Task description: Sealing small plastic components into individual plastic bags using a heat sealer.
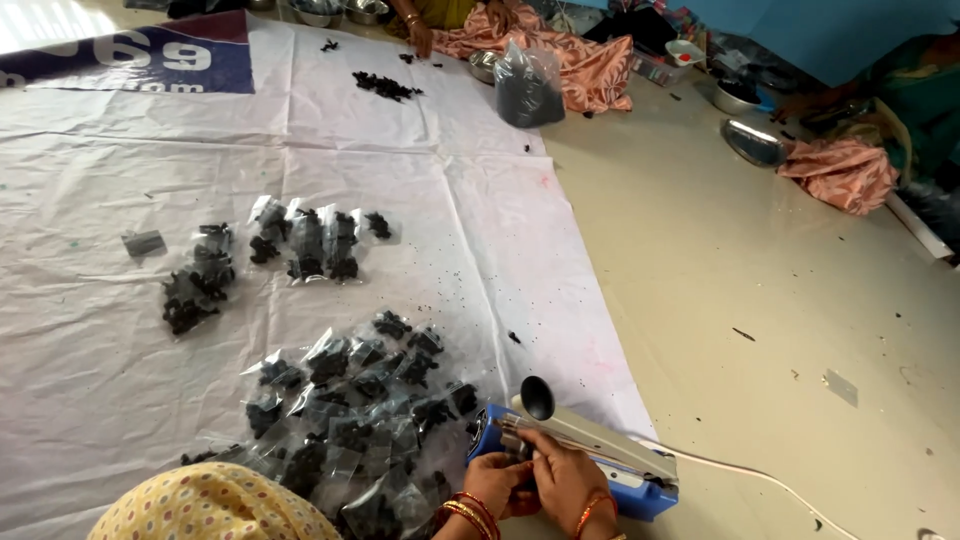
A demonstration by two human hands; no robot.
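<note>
both hands' fingers point(535, 470) seemingly closed on a small pouch at the blue sealer point(610, 470), sheet edge point(600, 330) alongside

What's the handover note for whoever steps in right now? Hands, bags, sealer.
Left hand and right hand are both at the front end of the blue heat sealer, fingers bunched at its bar; whether they pinch a bag is hidden.
The sealer's arm is raised, its black knob up.
A pile of small clear bags of black pieces lies left of the sealer on the white sheet.
Two smaller groups lie farther out; sealed or not, cannot tell.
Loose black pieces lie at the far end.
</note>
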